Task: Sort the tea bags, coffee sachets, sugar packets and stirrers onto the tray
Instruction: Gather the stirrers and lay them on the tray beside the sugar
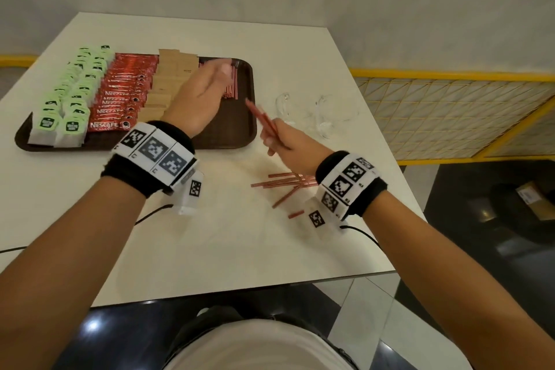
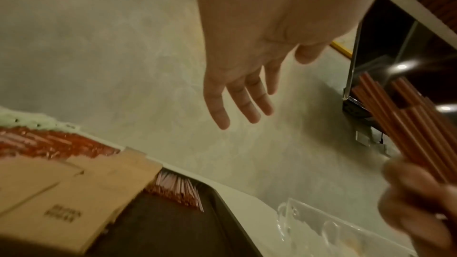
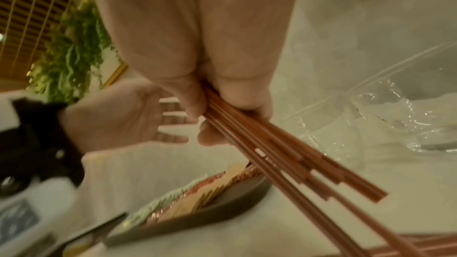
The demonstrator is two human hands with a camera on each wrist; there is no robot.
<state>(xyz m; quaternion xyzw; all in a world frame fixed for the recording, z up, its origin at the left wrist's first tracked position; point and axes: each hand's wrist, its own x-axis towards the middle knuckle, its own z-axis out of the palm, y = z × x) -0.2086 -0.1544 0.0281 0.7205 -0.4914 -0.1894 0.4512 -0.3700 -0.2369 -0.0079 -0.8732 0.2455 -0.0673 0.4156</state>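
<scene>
Filling the dark brown plastic tray (image 1: 228, 141) from its left end are green-labelled tea bags (image 1: 72, 93), red coffee sachets (image 1: 123, 90), tan paper sugar packets (image 1: 168, 81) and red-striped stirrers (image 1: 231, 84); above them the left hand (image 1: 198, 99) hovers, fingers spread, while the right hand (image 1: 277, 138) clutches a bundle of red stirrers (image 1: 262, 119) just off the tray's right edge, loose red stirrers (image 1: 285, 183) lying on the white table (image 1: 210, 249).

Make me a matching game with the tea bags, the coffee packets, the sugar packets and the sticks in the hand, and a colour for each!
Things:
1. tea bags
2. coffee packets
3. sugar packets
4. sticks held in the right hand

Colours:
A. plain brown paper
B. reddish orange
C. green and white
D. shiny red

Pairs: 1-C, 2-D, 3-A, 4-B
</scene>
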